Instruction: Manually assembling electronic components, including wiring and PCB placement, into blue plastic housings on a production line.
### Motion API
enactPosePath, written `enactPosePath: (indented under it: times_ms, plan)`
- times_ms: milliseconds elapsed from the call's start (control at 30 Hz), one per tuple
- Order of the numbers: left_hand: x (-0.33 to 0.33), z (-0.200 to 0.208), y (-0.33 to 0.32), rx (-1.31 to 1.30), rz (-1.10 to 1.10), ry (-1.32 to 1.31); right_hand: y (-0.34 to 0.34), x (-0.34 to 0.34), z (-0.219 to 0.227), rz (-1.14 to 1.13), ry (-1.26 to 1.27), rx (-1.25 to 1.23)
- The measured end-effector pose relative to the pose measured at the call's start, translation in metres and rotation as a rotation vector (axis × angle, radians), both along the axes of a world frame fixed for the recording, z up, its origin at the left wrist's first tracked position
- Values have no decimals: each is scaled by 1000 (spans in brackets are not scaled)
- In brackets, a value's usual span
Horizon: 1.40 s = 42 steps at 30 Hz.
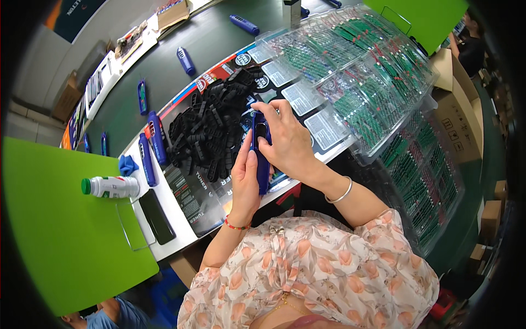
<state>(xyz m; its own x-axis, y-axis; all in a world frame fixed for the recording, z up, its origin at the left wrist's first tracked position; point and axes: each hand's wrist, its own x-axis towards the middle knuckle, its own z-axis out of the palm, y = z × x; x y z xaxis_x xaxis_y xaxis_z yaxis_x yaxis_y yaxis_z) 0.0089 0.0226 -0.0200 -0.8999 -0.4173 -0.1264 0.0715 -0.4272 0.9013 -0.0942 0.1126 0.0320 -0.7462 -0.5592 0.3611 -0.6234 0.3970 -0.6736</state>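
Gripping the blue casing (261,156), my left hand (245,183) wraps its lower half, right hand (287,140) fingers pinching the top; it seems light, rigid, smooth plastic.

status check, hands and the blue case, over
Left hand and right hand both grip the blue case, held above the black clip pile. Nothing between hands and case.

— The blue casing (262,159) in the left hand (245,186) and right hand (287,143): plastic?
— Smooth, slightly glossy plastic. The black clips (205,129) look matt plastic.
— And the trays (350,82)?
— Clear, shiny thin plastic over green circuit boards (378,104). The bangle (341,194) is polished metal, the blouse (312,268) soft printed cloth
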Motion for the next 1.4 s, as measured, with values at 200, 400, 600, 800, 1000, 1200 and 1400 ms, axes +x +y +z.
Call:
enactPosePath:
  times_ms: [200, 400, 600, 800, 1000, 1200, 1400]
  plan:
    - [-12, 7, 1, 205, -43, 38, 34, -69, 8, -34, 106, -106]
    - [-11, 3, 4, 232, -61, 35, 174, -261, -19, -725, 218, 325]
    - [-14, -2, -1, 234, -73, 29, 194, -280, -26, -718, 28, 606]
    - [-14, -1, -2, 244, -84, 19, 198, -281, -16, -750, 74, 630]
    - [-16, 3, -4, 291, -96, 26, 173, -220, 49, -781, 428, 65]
    - [-12, 2, -6, 362, -115, 66, 82, -88, 43, 1, -400, -575]
    - [-8, 9, -7, 385, -135, 125, 38, -18, 16, 97, -592, -544]
